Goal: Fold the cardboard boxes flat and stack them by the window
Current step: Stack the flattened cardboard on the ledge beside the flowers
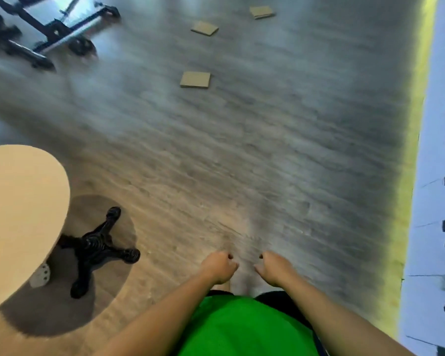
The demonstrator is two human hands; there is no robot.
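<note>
Three flattened cardboard boxes lie apart on the grey wood floor ahead of me: the nearest cardboard piece [195, 79] in the middle, a second flat piece [204, 28] beyond it, and a third flat piece [262, 12] at the far right. My left hand [219, 267] and my right hand [274, 268] hang low in front of my green shirt, side by side, fingers loosely curled and holding nothing. Both hands are far from the cardboard.
A round beige table [16, 217] on a black cross-shaped foot [98, 250] stands at my left. Black wheeled frames [59, 34] occupy the far left. A white wall with a yellow-lit base [411, 176] runs along the right. The view is motion-blurred.
</note>
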